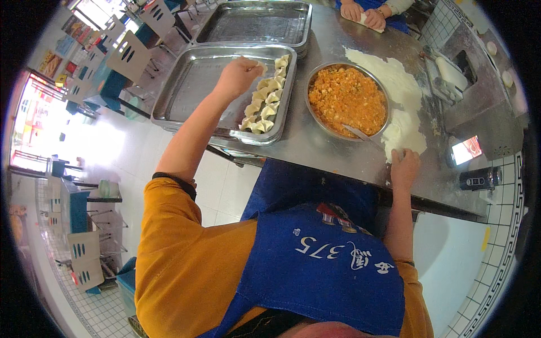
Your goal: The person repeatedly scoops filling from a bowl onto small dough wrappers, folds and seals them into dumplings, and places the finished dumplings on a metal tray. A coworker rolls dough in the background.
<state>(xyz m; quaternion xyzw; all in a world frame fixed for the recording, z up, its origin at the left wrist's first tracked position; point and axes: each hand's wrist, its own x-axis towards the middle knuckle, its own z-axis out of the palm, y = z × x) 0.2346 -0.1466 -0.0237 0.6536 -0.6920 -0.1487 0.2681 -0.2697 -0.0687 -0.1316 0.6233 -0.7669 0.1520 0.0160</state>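
Observation:
My left hand [237, 77] is over the metal tray [191, 84], its fingers closed on a pale folded dumpling [261, 68]. Beside it, along the tray's right side, filled dumplings [264, 104] sit close together in rows. My right hand [405, 167] is at the near edge of the white, floury dough wrappers [401, 134], its fingers bent and pinching at that edge. Between my hands stands a round metal bowl [311, 109] of orange, crumbly filling [346, 98]. A flat spreading stick [356, 132] leans in the filling against the near rim.
Another metal tray [253, 25] lies behind the first. Across the steel table [329, 48], another person's hands [363, 14] press a piece of dough. To the right are a lit phone [466, 150], a dark cylinder [480, 178] and a metal box [482, 104]. Chairs and tables fill the left.

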